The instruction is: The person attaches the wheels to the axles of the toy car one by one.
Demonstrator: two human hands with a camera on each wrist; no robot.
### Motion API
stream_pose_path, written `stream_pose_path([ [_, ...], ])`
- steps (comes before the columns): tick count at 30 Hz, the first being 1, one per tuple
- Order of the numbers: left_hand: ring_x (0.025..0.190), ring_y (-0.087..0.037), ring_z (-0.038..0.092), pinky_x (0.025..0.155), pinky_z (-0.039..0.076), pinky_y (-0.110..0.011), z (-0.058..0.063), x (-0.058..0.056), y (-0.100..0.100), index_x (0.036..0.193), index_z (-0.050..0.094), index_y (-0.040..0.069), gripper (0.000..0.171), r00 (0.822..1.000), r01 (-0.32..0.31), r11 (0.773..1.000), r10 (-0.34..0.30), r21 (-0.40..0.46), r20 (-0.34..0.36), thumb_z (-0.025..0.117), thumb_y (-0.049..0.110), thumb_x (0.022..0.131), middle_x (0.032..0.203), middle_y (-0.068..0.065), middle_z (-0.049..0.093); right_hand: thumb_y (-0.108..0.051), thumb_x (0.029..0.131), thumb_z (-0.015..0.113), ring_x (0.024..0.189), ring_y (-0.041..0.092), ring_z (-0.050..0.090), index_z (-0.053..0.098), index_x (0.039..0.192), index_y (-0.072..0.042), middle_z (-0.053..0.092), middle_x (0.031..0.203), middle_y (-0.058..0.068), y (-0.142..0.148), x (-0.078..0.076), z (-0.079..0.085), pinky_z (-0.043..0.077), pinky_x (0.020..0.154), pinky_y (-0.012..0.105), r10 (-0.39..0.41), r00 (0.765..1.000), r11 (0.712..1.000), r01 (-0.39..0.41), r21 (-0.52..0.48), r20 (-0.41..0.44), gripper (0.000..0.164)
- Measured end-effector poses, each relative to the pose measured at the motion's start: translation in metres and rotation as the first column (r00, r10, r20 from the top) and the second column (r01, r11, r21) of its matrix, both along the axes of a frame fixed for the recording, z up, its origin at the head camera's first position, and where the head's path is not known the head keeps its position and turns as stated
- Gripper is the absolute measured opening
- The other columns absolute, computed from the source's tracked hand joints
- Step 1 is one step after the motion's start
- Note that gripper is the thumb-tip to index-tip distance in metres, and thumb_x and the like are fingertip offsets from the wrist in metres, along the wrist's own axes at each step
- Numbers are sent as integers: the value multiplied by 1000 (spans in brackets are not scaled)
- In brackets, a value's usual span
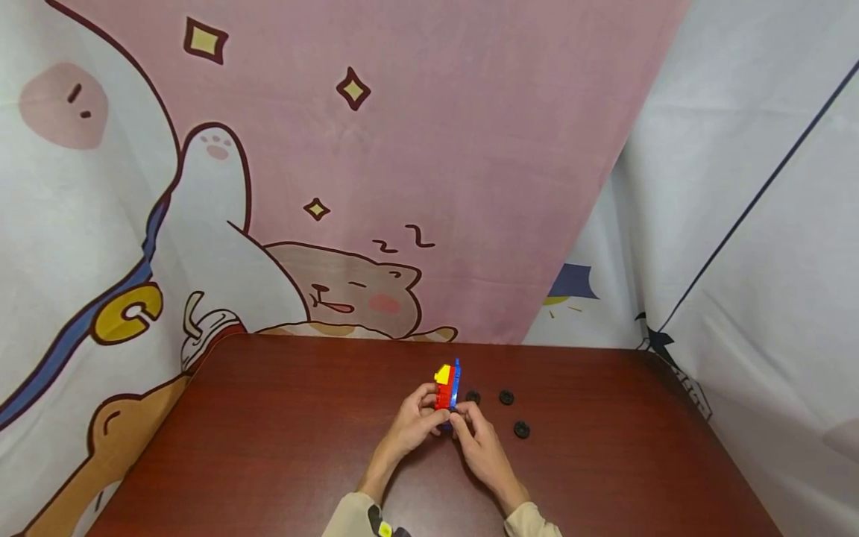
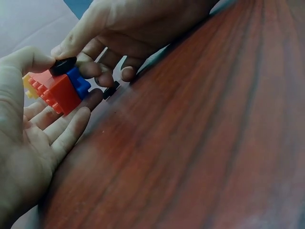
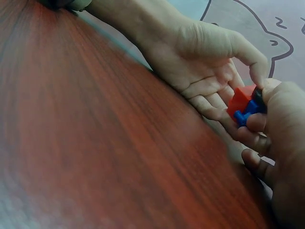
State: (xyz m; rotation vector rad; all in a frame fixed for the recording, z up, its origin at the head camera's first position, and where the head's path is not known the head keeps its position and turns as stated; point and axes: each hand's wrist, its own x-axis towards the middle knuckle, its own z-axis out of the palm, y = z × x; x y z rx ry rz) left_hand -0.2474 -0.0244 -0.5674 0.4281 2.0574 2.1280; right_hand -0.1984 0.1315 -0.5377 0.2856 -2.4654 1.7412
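A small building-block toy car [image 1: 444, 391] is held up over the table in the left hand [image 1: 411, 424]. It has red blocks [image 2: 64, 93], a yellow piece at its far end and a blue base [image 2: 78, 82]. The left fingers lie under and around the red part. The right hand [image 1: 485, 451] pinches a black wheel [image 2: 63, 66] against the side of the blue base. The left thumb also touches the rim of this wheel. Whether the wheel sits on its axle is hidden by the fingers. In the right wrist view, a blue axle stub [image 3: 241, 118] sticks out of the base.
Black wheels lie on the brown table [image 1: 268, 447] beyond and right of the hands: a near wheel [image 1: 473, 397], a far wheel [image 1: 506, 397] and a right wheel [image 1: 522, 429]. A printed cloth [image 1: 470, 186] hangs behind the table's back edge.
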Motion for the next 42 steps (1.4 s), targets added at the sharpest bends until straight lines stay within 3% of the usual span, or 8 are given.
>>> stream_pose_path([
  [8,76,-12,64,61,58,-31,-3,1,0,126,52,-3,35,999,-24,998,22,66,29,60,18,99,111,-20,68,-10,100,59,69,27,63,61,107,-5,66,83,15,0,1,-6,50,62,22,-12,998,999,9,-47,-65,9],
  [15,69,-13,63,59,59,-34,-4,5,0,118,54,-4,30,997,-62,996,60,57,43,62,18,99,96,-10,70,-13,102,56,78,38,61,58,116,0,63,94,11,2,5,-4,54,65,28,-33,999,993,31,-113,-18,20],
  [21,70,-8,62,59,57,-30,-5,9,0,113,62,-4,26,997,-62,998,62,-4,35,67,14,94,94,-6,67,-15,102,56,71,22,60,55,121,-1,64,102,11,2,7,-3,52,60,28,-68,997,989,71,-131,25,24],
  [25,71,-8,58,58,54,-26,8,11,-2,109,64,-5,22,999,-52,998,51,-40,-20,68,9,92,90,-10,63,-15,100,59,72,9,60,54,120,0,67,102,13,2,3,-1,52,60,26,-59,998,987,62,-151,25,25],
  [31,72,-9,57,60,53,-26,35,15,-5,105,63,-6,21,998,6,997,-10,-75,-59,68,9,92,92,-15,64,-10,97,63,74,5,61,54,116,4,69,95,14,3,-3,3,49,63,20,-82,996,979,73,-188,-40,25],
  [42,68,-13,60,61,56,-33,35,11,-6,125,58,-2,31,1000,11,1000,-11,19,20,62,13,98,93,-1,62,-8,96,65,72,4,60,55,118,3,70,94,18,7,-2,3,48,60,19,-33,994,990,17,-140,-108,27],
])
